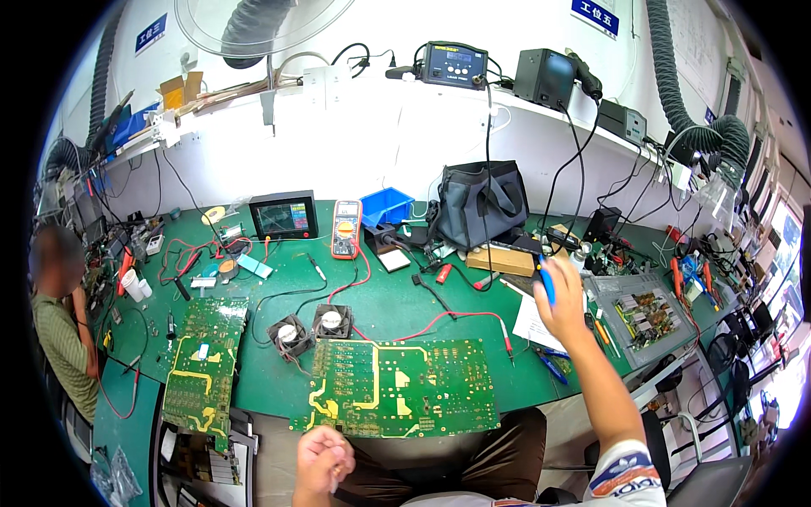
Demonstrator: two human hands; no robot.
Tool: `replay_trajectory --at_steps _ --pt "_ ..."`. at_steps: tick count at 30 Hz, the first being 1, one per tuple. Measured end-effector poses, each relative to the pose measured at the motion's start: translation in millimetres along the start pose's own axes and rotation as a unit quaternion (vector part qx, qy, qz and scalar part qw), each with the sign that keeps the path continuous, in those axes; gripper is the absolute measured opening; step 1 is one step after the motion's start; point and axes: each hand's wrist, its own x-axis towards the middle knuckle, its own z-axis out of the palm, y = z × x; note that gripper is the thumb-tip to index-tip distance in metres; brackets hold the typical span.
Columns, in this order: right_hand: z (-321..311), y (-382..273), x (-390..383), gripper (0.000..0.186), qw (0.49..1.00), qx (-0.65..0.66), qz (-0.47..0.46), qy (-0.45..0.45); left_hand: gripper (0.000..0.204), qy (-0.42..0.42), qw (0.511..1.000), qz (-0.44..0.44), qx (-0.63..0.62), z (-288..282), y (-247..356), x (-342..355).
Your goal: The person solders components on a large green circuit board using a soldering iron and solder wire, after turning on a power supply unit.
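A large green circuit board with gold traces lies before me, its near edge reaching over the table's front edge. My left hand is closed, its fingers curled together just below the board's near left corner; whatever they may hold is hidden. Out to the right, my right hand grips a slim blue-handled tool, whose kind I cannot make out. That hand is above a white paper sheet, close to a cardboard box. Blue-handled pliers lie between the board and several hand tools.
A second green board lies left, beside two small fans. Behind stand a multimeter, a small screen and a grey tool bag. A red probe lead crosses the table. A person sits far left.
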Motion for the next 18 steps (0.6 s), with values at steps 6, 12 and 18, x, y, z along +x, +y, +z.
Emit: replay_trajectory --at_steps 6,12,18 --pt "57 -52 177 0.043 0.985 0.034 -0.155 0.068 0.019 0.104 0.981 0.155 0.049 -45 45 12" --pt "131 -25 284 0.048 0.988 -0.065 -0.111 0.09 0.014 0.115 0.968 0.219 0.031 -108 75 38" --pt "162 -11 333 0.051 0.985 -0.148 -0.053 0.073 0.01 0.115 0.972 0.202 0.022 -137 73 57"
